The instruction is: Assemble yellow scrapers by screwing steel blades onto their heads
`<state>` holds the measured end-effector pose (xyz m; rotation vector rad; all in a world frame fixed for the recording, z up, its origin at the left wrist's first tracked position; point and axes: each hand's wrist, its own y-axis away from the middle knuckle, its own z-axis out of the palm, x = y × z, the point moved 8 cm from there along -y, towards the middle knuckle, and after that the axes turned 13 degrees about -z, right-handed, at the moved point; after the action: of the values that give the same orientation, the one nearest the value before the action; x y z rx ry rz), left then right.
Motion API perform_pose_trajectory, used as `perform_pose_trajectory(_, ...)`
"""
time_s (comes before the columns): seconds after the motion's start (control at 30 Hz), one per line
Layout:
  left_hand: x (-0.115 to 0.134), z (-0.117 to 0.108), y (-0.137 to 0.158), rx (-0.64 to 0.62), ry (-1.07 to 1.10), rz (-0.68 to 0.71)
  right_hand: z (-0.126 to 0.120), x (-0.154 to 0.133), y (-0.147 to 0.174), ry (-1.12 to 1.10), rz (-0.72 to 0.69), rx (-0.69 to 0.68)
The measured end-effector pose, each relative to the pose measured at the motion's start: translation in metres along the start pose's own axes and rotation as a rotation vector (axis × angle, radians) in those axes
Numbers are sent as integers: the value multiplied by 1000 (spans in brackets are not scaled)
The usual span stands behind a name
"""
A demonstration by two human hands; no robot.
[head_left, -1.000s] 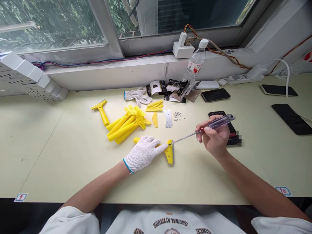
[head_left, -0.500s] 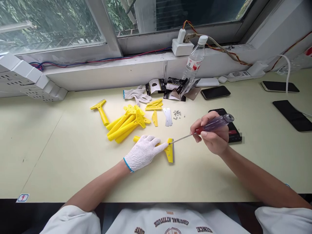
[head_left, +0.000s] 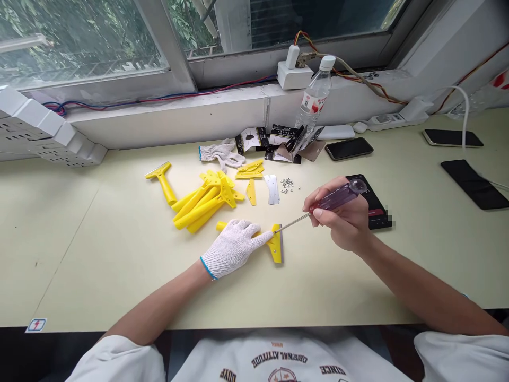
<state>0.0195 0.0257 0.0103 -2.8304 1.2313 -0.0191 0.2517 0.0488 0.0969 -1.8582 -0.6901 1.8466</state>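
Observation:
My left hand, in a white knit glove with a blue cuff, is closed over the handle of a yellow scraper lying on the table. The scraper's head and metal blade edge stick out to the right of my fingers. Bare, my right hand grips a screwdriver by its purple and red handle. The long shaft slants down to the left, its tip at a screw on the scraper head beside my left index finger. Yellow scraper handles lie piled beyond the left hand.
Behind the hands are small screws, white blades, yellow plates, an assembled scraper and a spare glove. Black packaging and a water bottle stand farther back. Several phones lie to the right.
My right hand and the screwdriver handle have shifted slightly left and up, and the grip has turned a little. The tip stays at the scraper's screw. The left hand holds its place.

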Motion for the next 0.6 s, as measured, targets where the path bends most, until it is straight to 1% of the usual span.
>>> perform_pose_trajectory(0.1,0,0,0,-1,3,-2,4,-3,-2,-27,6,-63)
perform_pose_trajectory(0.2,-1,1,1,2,2,-3,11,-11,-7,-72,10,-155)
perform_pose_trajectory(0.33,-1,2,1,2,4,-7,23,-17,-16,-145,88,-296)
perform_pose_trajectory(0.47,-1,1,1,2,6,-4,24,-17,-22,-178,149,-305)
perform_pose_trajectory(0.6,-1,0,0,-6,10,-8,27,-16,-19,-204,163,-342)
